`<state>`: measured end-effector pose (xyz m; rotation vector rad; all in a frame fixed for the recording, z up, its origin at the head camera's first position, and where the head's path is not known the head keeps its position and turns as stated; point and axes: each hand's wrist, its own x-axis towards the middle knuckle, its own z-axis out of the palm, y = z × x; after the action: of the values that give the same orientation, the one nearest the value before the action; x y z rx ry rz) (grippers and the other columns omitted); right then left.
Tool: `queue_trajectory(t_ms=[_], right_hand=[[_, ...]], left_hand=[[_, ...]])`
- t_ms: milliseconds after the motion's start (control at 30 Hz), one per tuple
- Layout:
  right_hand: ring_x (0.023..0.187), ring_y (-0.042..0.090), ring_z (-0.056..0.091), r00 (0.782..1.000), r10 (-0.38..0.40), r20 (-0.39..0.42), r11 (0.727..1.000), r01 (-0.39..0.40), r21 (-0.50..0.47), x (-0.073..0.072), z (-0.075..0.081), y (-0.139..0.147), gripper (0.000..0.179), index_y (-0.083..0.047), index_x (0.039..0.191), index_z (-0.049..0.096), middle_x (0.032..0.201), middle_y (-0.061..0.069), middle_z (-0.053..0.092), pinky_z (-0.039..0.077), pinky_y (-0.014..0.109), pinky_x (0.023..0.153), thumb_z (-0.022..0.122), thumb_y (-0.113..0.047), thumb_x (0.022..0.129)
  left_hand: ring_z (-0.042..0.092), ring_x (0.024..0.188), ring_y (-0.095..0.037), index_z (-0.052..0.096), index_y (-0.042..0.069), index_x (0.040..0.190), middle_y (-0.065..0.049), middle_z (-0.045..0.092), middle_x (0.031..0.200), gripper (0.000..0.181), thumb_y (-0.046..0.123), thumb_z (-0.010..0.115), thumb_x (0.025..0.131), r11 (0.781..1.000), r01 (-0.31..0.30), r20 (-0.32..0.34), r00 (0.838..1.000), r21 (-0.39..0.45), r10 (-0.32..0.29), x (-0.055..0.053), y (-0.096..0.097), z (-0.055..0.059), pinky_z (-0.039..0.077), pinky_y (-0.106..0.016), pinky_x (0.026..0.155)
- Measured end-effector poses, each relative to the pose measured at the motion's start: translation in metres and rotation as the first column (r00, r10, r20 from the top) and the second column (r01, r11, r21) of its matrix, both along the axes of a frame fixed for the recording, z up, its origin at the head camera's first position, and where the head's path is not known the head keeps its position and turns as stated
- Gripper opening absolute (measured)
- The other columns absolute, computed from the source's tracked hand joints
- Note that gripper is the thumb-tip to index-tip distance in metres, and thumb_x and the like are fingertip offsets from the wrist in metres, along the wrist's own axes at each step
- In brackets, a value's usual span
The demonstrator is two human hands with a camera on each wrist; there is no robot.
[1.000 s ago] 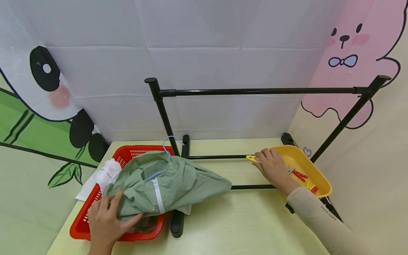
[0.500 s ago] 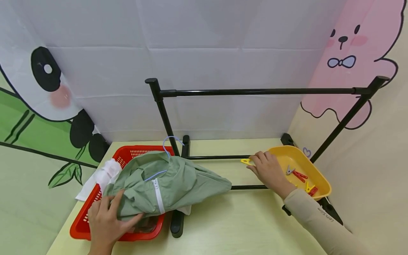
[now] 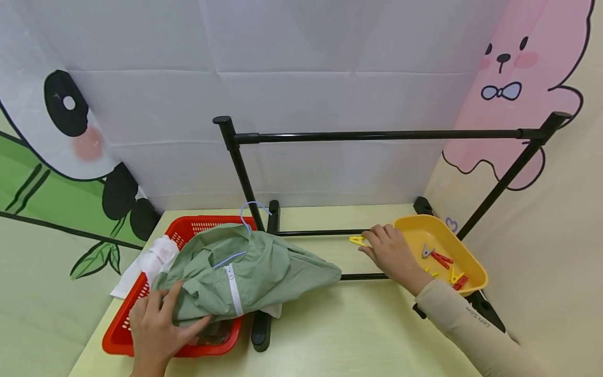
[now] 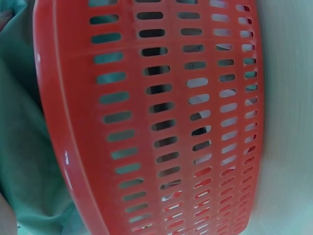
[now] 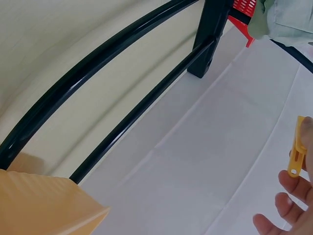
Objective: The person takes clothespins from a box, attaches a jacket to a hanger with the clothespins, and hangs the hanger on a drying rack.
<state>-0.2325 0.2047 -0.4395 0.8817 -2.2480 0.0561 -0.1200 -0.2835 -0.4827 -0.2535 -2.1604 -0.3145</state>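
Pinches a yellow clothes peg (image 3: 356, 241) in the right hand (image 3: 392, 255) beside the yellow tray (image 3: 419, 230), presumably to leave one end free, and rests the left hand (image 3: 162, 327) spread on the green zippered jacket (image 3: 282, 262) lying over the red basket (image 3: 118, 340), apparently to steady it

From the head, one camera looks forward and down over the worktop (image 3: 358, 335), far enough back to span the black rack (image 3: 377, 135). The left-wrist camera sits close beside the red basket (image 4: 141, 117), whose slotted wall fills most of its view. The right-wrist camera faces the rack's bars and pale backdrop (image 5: 195, 142), sharing the basket and yellow clip (image 3: 356, 240) with the head view.
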Motion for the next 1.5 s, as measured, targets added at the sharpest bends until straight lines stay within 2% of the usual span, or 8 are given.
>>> queue_trajectory(t_ms=[167, 400, 600, 800, 1067, 1267, 1500], right_hand=[[0.077, 0.031, 0.052, 1.000, 0.013, -0.008, 1.000, -0.013, 0.012, 0.001, 0.000, -0.003, 0.063, 0.002, 0.105, 0.066, 0.095, 0.015, 0.061, 0.043, 0.038, 0.067, 0.028, -0.048, 0.107], [0.081, 0.030, 0.053, 0.999, 0.009, 0.034, 0.999, -0.010, 0.046, 0.005, 0.004, -0.007, 0.051, 0.001, 0.109, 0.065, 0.099, 0.014, 0.061, 0.043, 0.038, 0.071, 0.044, -0.045, 0.104], [0.082, 0.030, 0.053, 0.998, -0.001, 0.057, 0.998, -0.003, 0.062, 0.009, 0.007, -0.012, 0.058, -0.001, 0.111, 0.066, 0.098, 0.013, 0.060, 0.045, 0.039, 0.070, 0.032, -0.048, 0.107], [0.087, 0.030, 0.055, 0.997, 0.016, 0.079, 0.998, -0.021, 0.052, 0.011, 0.005, -0.017, 0.046, -0.002, 0.113, 0.065, 0.100, 0.013, 0.060, 0.046, 0.039, 0.073, 0.049, -0.044, 0.103], [0.082, 0.028, 0.055, 0.998, 0.058, 0.000, 0.997, -0.057, 0.049, 0.010, 0.003, -0.026, 0.061, -0.004, 0.108, 0.065, 0.096, 0.010, 0.060, 0.047, 0.038, 0.071, 0.023, -0.049, 0.107], [0.081, 0.026, 0.054, 0.997, 0.078, -0.016, 0.996, -0.077, 0.055, 0.012, 0.003, -0.032, 0.060, -0.005, 0.107, 0.065, 0.094, 0.009, 0.058, 0.046, 0.038, 0.070, 0.023, -0.048, 0.107], [0.082, 0.025, 0.050, 0.995, 0.101, 0.024, 0.993, -0.103, 0.060, 0.015, 0.002, -0.039, 0.059, -0.006, 0.107, 0.065, 0.095, 0.008, 0.057, 0.044, 0.036, 0.072, 0.022, -0.046, 0.108]], left_hand=[[0.047, 0.071, -0.041, 0.066, -0.001, 0.110, -0.025, 0.056, 0.089, 0.094, 0.085, 0.040, 0.080, 1.000, 0.008, -0.005, 1.000, 0.002, -0.008, -0.001, 0.000, -0.001, 0.034, -0.049, 0.060], [0.046, 0.070, -0.041, 0.067, 0.000, 0.111, -0.025, 0.056, 0.089, 0.095, 0.086, 0.041, 0.079, 1.000, 0.018, -0.025, 1.000, 0.004, -0.018, -0.003, 0.000, -0.004, 0.033, -0.049, 0.059], [0.047, 0.071, -0.041, 0.067, 0.000, 0.111, -0.025, 0.056, 0.089, 0.096, 0.086, 0.041, 0.079, 1.000, 0.016, -0.018, 1.000, 0.007, -0.016, -0.003, 0.000, -0.004, 0.033, -0.049, 0.060], [0.047, 0.071, -0.041, 0.067, 0.000, 0.112, -0.025, 0.056, 0.089, 0.096, 0.086, 0.041, 0.079, 1.000, 0.018, -0.016, 1.000, 0.009, -0.018, -0.003, 0.000, -0.004, 0.033, -0.050, 0.060], [0.047, 0.072, -0.040, 0.066, 0.000, 0.110, -0.024, 0.056, 0.088, 0.094, 0.085, 0.041, 0.079, 1.000, 0.010, -0.010, 1.000, 0.008, -0.010, -0.003, 0.000, -0.002, 0.033, -0.049, 0.060], [0.048, 0.072, -0.042, 0.066, 0.000, 0.110, -0.025, 0.056, 0.089, 0.095, 0.086, 0.040, 0.079, 1.000, 0.010, 0.000, 1.000, 0.010, -0.010, -0.002, 0.000, -0.002, 0.034, -0.050, 0.060], [0.048, 0.071, -0.042, 0.067, -0.001, 0.111, -0.026, 0.057, 0.088, 0.096, 0.086, 0.040, 0.079, 1.000, 0.013, -0.025, 1.000, 0.006, -0.013, -0.002, -0.001, -0.005, 0.034, -0.050, 0.058]])
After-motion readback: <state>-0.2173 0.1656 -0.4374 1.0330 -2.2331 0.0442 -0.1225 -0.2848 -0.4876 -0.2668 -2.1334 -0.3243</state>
